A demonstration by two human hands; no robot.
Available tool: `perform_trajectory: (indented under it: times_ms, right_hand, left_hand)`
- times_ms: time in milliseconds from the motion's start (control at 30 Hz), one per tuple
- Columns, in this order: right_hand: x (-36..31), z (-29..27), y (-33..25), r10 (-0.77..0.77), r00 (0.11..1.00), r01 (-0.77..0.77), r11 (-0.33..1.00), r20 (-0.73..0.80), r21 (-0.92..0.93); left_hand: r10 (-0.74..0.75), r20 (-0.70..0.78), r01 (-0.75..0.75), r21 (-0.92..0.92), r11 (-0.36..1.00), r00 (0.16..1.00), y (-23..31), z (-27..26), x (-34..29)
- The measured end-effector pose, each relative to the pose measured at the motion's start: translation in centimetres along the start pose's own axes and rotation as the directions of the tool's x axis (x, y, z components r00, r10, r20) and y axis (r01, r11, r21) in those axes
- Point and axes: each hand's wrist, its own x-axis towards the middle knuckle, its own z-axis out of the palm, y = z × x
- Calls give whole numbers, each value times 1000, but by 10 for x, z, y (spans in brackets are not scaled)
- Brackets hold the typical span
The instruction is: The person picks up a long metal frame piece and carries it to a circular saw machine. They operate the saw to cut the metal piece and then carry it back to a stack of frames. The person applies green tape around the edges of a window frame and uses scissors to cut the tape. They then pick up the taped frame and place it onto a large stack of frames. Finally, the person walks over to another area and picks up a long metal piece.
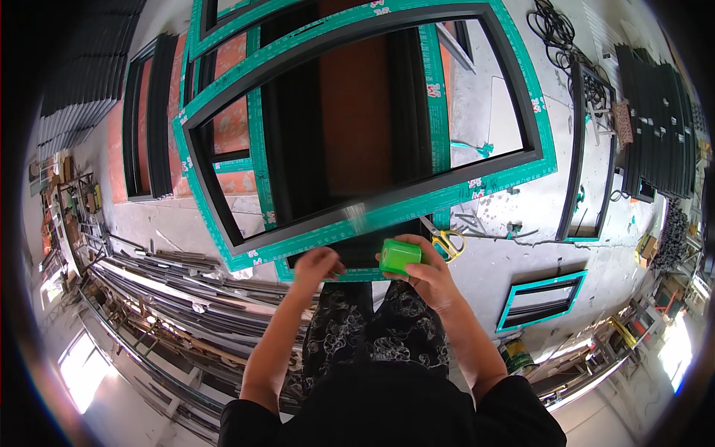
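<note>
Bright green rounded block (400,257) sits in the right hand (433,281), grip closed around it, near the large green-and-black rectangular frame (417,203); we judge fingertip slippage could drop it. We cannot tell whether the curled left hand (316,267) holds anything.

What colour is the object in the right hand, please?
The object in the right hand is bright green, clearest in the head view.

gap right of left hand (316,265); frame (417,203) blocks ahead
</note>
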Motion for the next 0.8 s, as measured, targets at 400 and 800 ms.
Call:
perform_trajectory:
  times_ms: [400,800]
  right_hand:
    - [-5,21,44,75,997,-76,993,-19,-91]
    - [-58,50,113,-55,987,50,998,-149,-37]
  left_hand:
    - [718,-1,-119,986,117,696,-17,-127,11]
    - [642,-66,-77,978,192,764,-98,-105,-26]
